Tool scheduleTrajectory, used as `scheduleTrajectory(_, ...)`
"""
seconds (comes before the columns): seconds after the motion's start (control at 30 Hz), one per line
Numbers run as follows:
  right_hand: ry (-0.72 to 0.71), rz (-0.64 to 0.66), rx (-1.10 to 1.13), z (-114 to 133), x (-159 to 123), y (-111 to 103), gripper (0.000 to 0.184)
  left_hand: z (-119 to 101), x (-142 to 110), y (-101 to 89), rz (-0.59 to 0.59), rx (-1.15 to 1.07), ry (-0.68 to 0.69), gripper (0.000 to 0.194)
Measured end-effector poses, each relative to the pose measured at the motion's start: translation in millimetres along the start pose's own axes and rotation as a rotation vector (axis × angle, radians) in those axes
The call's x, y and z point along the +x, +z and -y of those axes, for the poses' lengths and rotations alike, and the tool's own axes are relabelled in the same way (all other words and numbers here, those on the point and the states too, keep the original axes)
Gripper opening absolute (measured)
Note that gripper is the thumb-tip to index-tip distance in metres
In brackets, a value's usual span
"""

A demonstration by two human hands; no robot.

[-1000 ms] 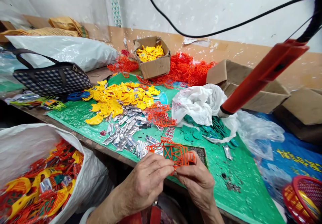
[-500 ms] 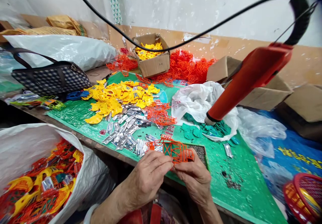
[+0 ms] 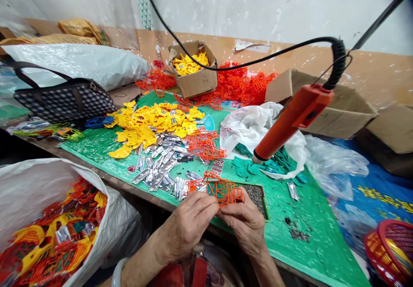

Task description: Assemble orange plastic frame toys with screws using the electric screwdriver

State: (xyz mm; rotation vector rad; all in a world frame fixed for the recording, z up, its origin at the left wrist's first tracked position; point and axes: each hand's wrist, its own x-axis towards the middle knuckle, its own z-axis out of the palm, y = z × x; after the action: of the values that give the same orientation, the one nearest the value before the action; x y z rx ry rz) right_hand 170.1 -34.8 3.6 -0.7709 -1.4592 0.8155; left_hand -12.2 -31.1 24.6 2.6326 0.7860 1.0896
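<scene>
Both hands pinch one orange lattice piece [image 3: 222, 190] just above the near edge of the green mat [image 3: 284, 201]. My left hand [image 3: 189, 222] grips its left side, fingers curled over it. My right hand [image 3: 245, 220] holds its lower right edge. Beyond the piece sits a shallow tray of small dark bits [image 3: 256, 194]. An orange electric tool [image 3: 290, 121] hangs on a black coiled cable above the mat, tip pointing down-left, untouched by either hand.
Yellow plastic parts [image 3: 151, 123], silver strips [image 3: 158, 168] and more orange lattices [image 3: 204, 145] lie on the mat. A box of yellow parts [image 3: 193, 69] stands behind. A white sack of mixed parts [image 3: 48, 231] is at lower left, a checked handbag [image 3: 64, 97] left, a red basket [image 3: 392, 248] right.
The hanging orange tool has swung left and lower. Both hands and the orange piece have shifted slightly left, still gripping it.
</scene>
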Motion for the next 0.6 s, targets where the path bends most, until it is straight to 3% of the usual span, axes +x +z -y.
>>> scheduleTrajectory(0.33, 0.033, -0.019, 0.019, -4.4, -3.6, 1.3, 0.017, -0.7, 1.9, -0.6, 0.019, 0.14, 0.007, 0.022)
scheduleTrajectory(0.6, 0.03, 0.011, 0.011, -4.5, -2.0, 2.2, 0.013, 4.7, -0.1, -1.9, 0.031, 0.114, 0.023, 0.022)
